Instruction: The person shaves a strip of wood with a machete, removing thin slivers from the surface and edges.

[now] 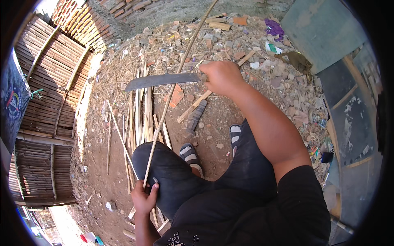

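My right hand (221, 77) grips a long, dark-bladed machete (162, 80) level in the upper middle, its blade crossing a long thin bamboo strip (158, 133); I cannot tell whether they touch. My left hand (145, 197) holds that strip's lower end beside my left knee, and the strip slants up to the top edge. A shorter pale strip (123, 145) slants down to near the same hand; I cannot tell whether it is held. A loose bundle of split bamboo pieces (142, 119) lies on the dirt beyond my knee.
A bamboo slat wall (49, 102) with a dark banner (12, 94) is at left. A brick wall (82, 20) stands behind rubble (254, 57). Grey boards (322, 35) lean at right. My sandalled feet (189, 158) rest on dirt beside a dark grey block (197, 117).
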{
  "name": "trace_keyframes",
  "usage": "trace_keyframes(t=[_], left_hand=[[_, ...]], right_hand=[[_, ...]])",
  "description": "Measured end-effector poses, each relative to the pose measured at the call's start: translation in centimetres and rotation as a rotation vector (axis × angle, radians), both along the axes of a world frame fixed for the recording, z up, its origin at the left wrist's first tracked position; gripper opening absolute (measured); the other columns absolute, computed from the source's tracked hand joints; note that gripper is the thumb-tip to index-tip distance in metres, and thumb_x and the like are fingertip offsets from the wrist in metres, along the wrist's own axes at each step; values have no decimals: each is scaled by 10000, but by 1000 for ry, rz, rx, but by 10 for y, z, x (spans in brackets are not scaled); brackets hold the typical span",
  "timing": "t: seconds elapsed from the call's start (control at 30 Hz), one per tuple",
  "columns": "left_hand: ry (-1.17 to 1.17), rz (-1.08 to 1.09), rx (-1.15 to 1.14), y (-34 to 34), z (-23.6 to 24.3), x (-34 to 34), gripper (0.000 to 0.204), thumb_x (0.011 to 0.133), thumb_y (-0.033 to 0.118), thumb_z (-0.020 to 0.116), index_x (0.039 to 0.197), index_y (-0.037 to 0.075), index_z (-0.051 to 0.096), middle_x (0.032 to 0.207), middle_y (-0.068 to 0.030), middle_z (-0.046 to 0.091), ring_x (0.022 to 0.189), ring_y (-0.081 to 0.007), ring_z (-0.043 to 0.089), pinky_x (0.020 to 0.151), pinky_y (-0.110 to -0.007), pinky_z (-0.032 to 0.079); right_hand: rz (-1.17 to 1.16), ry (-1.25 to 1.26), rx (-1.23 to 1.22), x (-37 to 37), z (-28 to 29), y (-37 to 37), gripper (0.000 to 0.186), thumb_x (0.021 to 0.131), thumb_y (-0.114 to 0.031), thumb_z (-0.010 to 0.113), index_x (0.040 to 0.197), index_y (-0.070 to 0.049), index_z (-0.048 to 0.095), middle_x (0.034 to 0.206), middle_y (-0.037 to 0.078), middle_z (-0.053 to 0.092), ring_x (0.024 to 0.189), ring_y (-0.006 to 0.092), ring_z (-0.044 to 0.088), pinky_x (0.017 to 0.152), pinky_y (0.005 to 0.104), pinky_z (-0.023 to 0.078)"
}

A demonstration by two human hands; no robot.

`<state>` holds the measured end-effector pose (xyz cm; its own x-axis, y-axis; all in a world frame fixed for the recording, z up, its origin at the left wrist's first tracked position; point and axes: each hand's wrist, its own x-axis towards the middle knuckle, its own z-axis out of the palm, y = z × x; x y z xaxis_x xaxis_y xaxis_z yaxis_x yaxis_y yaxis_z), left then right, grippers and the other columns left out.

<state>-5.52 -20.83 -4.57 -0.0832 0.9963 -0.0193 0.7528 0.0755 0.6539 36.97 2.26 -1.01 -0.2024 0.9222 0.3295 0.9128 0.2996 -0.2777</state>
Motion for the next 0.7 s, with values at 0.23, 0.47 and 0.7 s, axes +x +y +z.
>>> trace_keyframes(t=[0.23, 0.47, 0.7], left_hand=[[30, 7, -62, 2, 6, 1, 416, 853, 309, 863, 836, 30, 555, 591, -13, 502, 531, -91, 429, 496, -277, 356], [85, -11, -53, 0, 11, 2, 415, 843, 312, 871, 880, 14, 585, 640, -38, 554, 550, -103, 475, 517, -280, 403], [37, 20, -80, 1, 5, -3, 426, 840, 318, 877, 863, 25, 568, 607, -17, 526, 533, -83, 447, 491, -270, 368]], right_hand=[[214, -43, -98, -18, -12, -8, 238, 729, -171, 769, 949, -126, 688, 844, 111, 716, 858, 360, 724, 713, 507, 567], [320, -19, -96, -29, -5, -16, 231, 719, -192, 777, 909, -112, 674, 794, 118, 703, 814, 383, 710, 699, 511, 554], [-146, 179, -89, 6, -14, 5, 286, 788, -225, 757, 1060, -144, 725, 910, 130, 727, 885, 368, 727, 772, 512, 585]])
